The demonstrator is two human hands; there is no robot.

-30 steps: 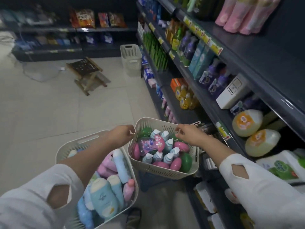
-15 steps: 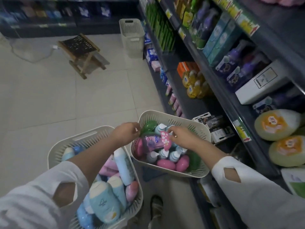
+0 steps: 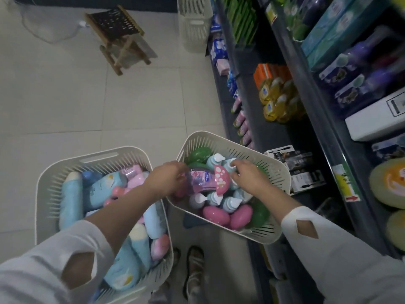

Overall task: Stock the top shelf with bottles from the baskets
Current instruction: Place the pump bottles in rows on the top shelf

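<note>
The left hand [image 3: 168,178] curled over the left rim of the slotted cream plastic basket [image 3: 274,170]. Just beside it, a translucent pink bottle [image 3: 201,181] with a spotted mushroom-shaped cap lay across round-capped pale-blue bottles [image 3: 215,160]. The right hand [image 3: 247,178] bent its fingers onto one smooth cap; whether it gripped could not be told.

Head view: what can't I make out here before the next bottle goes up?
- Top shelf: beyond the frame's upper edge.
- Left hand: fingers hidden behind its back; whether it grips the pink bottle or the right basket rim is unclear.
- Right hand: fingertips buried among pale blue bottles; grip unclear.
- Left basket: the left forearm covers part of its contents.
- Labels: blurred, unreadable.
</note>
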